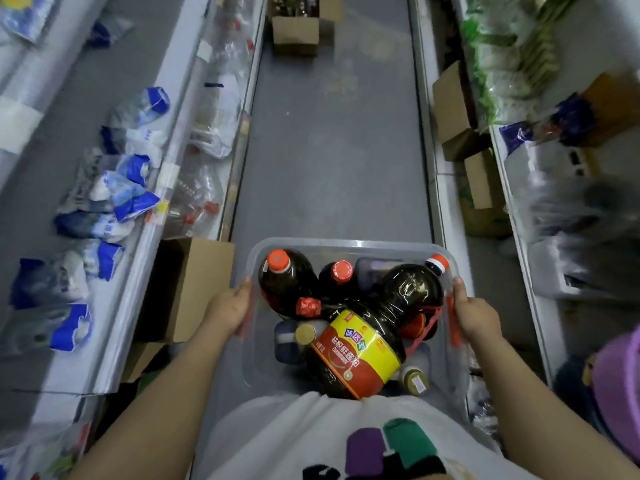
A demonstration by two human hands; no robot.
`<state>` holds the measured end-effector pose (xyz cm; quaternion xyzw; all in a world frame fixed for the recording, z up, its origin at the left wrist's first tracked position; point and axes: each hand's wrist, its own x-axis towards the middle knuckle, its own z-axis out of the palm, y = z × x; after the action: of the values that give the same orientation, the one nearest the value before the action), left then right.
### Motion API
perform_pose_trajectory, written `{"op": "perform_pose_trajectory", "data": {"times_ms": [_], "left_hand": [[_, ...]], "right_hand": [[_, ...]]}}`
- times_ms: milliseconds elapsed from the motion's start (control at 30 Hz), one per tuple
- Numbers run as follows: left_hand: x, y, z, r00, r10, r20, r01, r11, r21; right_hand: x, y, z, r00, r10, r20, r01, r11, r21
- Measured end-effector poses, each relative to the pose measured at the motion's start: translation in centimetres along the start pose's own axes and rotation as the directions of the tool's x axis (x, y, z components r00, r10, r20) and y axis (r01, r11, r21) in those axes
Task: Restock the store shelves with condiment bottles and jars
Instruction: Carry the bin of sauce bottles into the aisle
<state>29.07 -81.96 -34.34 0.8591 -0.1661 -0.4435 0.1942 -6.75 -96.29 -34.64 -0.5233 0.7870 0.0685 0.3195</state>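
I hold a clear plastic bin [346, 244] against my body in a store aisle. My left hand [230, 308] grips its left rim and my right hand [474, 313] grips its right rim. Inside lie several dark sauce bottles. A large one with a red and yellow label [360, 351] lies on its side in the middle. A dark bottle with an orange cap [278, 261] sits at the far left, and a smaller red-capped bottle [342, 271] is beside it. A small jar with a gold lid [306, 334] shows near the left.
Shelves run down both sides of the grey aisle floor [332, 150]. Blue and white bags [128, 192] fill the left shelf. Cardboard boxes stand on the floor at left [194, 289], far ahead [296, 36] and along the right [457, 116]. Green packets [502, 57] fill the right shelf.
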Motion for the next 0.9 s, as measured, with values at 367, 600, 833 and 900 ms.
{"op": "perform_pose_trajectory", "data": {"times_ms": [367, 600, 833, 900], "left_hand": [[6.9, 15.1, 3.8, 0.990, -0.069, -0.125, 0.078, 0.995, 0.065], [12.8, 22.7, 1.8, 0.984, -0.054, -0.168, 0.064, 0.996, 0.055], [23.4, 29.1, -3.6, 0.988, 0.002, -0.156, 0.003, 0.999, 0.037], [25.9, 31.5, -5.8, 0.988, 0.027, -0.155, -0.021, 0.999, 0.037]], "right_hand": [[16.1, -11.2, -8.9, 0.988, -0.108, 0.108, 0.108, 0.994, 0.011], [22.4, -19.8, -12.6, 0.984, -0.085, 0.157, 0.078, 0.995, 0.055], [26.9, -31.4, -11.8, 0.989, -0.111, 0.094, 0.110, 0.994, 0.017], [27.9, -34.1, -12.2, 0.992, -0.112, 0.051, 0.111, 0.994, 0.021]]}}
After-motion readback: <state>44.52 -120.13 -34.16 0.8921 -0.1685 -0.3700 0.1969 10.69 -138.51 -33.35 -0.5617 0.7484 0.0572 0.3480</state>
